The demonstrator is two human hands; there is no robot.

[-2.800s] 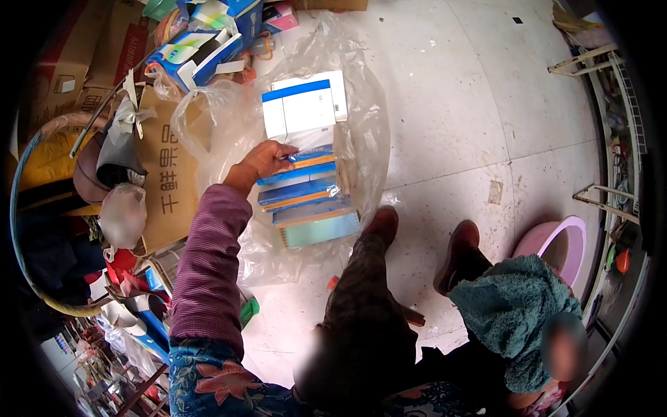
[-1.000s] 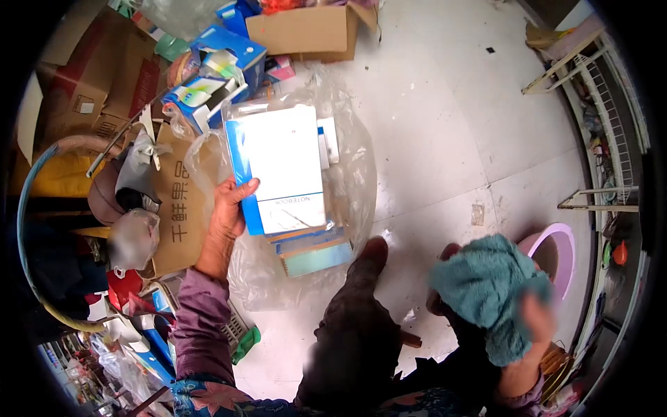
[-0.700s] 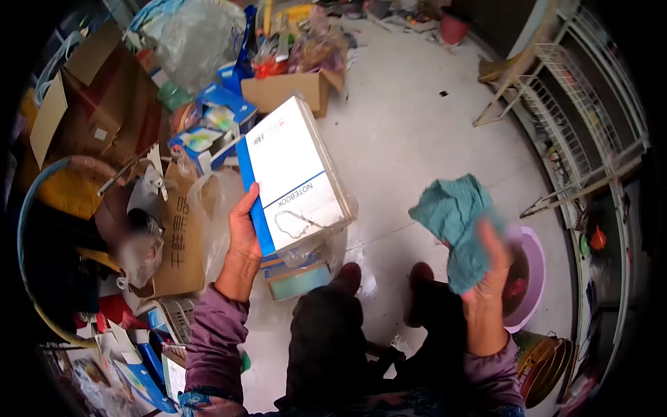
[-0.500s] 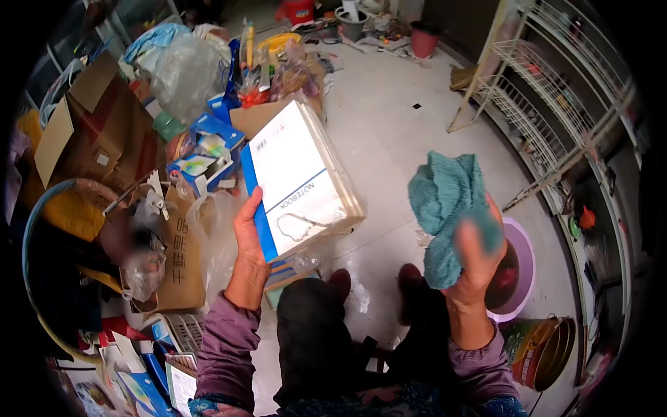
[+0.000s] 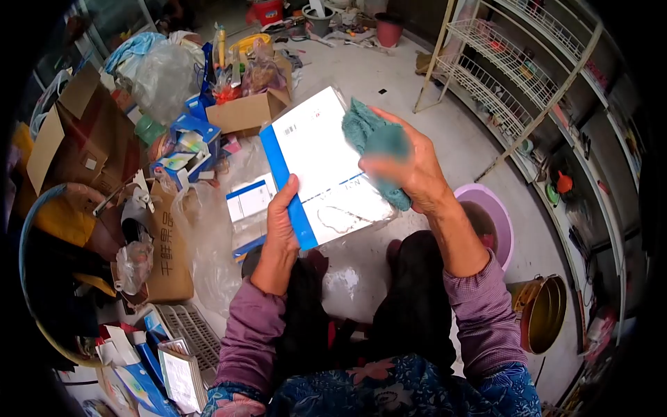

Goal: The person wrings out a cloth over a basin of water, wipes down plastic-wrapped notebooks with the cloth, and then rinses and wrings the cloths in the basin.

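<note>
My left hand [image 5: 281, 222] grips a stack of notebooks [image 5: 306, 149] by its blue left edge, thumb on top. The upper cover is white with a blue line, and a dark squiggly mark runs across its lower part. Bunched in my right hand [image 5: 424, 170] is a teal cloth [image 5: 361, 125], lying against the right side of the notebooks. The fingers wrap around the cloth and part of the hand is blurred. Both hands are in front of me, above my knees.
Cardboard boxes [image 5: 170, 243], plastic bags and blue packages crowd the left floor. More notebooks [image 5: 250, 201] lie beyond my left wrist. On the right are a purple basin [image 5: 506, 229] with dark water, a metal tin [image 5: 542, 313] and a wire shelf rack [image 5: 486, 90].
My right hand has moved left with the cloth, from apart to against the notebooks. The stack has turned to face me more flatly. The view has shifted slightly right.
</note>
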